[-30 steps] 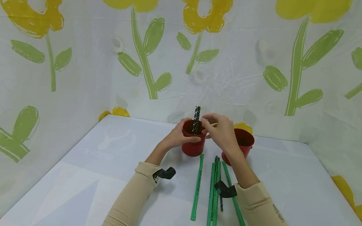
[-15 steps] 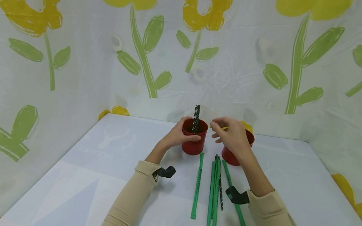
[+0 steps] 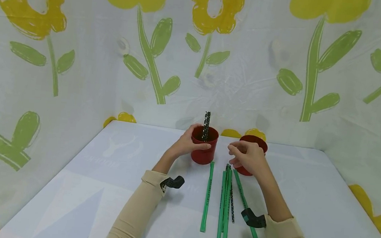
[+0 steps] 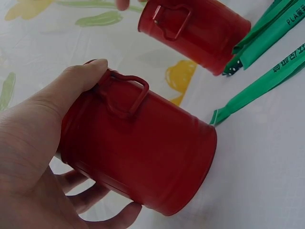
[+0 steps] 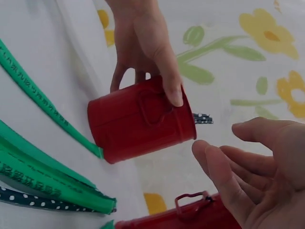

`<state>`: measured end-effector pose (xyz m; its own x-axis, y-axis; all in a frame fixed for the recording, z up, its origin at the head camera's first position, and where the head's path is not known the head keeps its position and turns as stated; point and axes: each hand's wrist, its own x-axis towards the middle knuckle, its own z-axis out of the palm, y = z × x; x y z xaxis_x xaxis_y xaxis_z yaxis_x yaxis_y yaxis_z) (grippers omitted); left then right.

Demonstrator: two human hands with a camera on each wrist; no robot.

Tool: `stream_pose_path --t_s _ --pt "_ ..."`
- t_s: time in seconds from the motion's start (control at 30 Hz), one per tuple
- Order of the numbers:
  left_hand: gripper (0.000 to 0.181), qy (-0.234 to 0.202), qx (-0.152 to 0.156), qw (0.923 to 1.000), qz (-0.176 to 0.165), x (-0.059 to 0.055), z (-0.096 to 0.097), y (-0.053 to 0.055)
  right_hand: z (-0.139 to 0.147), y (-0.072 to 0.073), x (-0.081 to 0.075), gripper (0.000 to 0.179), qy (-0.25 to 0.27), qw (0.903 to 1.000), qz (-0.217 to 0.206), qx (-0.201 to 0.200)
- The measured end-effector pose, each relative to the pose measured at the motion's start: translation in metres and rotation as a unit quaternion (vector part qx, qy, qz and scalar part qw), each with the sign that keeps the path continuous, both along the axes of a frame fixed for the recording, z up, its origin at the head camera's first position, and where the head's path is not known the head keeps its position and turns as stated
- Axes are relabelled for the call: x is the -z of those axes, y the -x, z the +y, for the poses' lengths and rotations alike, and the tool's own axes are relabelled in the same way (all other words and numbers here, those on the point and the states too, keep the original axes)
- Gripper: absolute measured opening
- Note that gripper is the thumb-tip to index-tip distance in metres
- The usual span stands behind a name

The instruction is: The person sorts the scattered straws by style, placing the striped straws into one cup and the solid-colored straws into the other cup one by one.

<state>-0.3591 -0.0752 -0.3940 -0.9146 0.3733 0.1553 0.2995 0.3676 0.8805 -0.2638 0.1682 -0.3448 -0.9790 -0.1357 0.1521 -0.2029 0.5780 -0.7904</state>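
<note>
The back edge of the surface [image 3: 294, 181] is set close behind the 2 red pots, with a flowered cloth [image 3: 240, 93] hung beyond. Wide stretches of surface are left between the pots and the left and right edges; the pots themselves are parted by a narrow gap. The left pot [image 3: 204, 156] is gripped by the left hand [image 3: 186, 143], with its fingers spread around the wall and its thumb laid near the rim. In it, 2 dotted sticks [image 3: 207, 124] are stood upright. The right pot [image 3: 244, 171] is partly covered by the right hand [image 3: 249, 157], whose fingers are loosely bent, parted and holding nothing; whether that pot is touched cannot be told. Nearer, at least 4 green strips [image 3: 207, 198] are laid lengthwise, with at least 1 loose dotted stick [image 3: 232, 204] among them.
</note>
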Motion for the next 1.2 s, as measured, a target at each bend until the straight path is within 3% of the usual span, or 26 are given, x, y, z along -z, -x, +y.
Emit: stream_pose_path --t_s 0.2,0.5,0.63,0.83,1.2 --pt "0.089 -0.004 0.000 1.0000 -0.006 -0.001 0.001 -0.002 0.003 0.002 0.010 0.036 -0.013 0.9998 -0.016 0.000" --pt "0.090 0.002 0.019 0.9993 -0.031 -0.028 -0.001 -0.024 0.005 0.005 0.016 0.039 -0.046 0.9958 -0.079 -0.003" --pt "0.091 -0.003 0.014 0.9995 -0.030 -0.020 -0.001 -0.018 0.005 0.006 0.019 0.041 -0.071 0.9905 -0.117 -0.009" --pt "0.092 -0.003 0.002 1.0000 -0.009 -0.002 0.000 -0.003 0.004 0.006 0.022 0.037 -0.089 0.9866 -0.136 -0.004" --pt "0.091 -0.008 0.005 0.9999 -0.007 -0.001 0.000 -0.001 0.002 0.000 0.029 0.018 -0.172 0.9659 -0.194 -0.004"
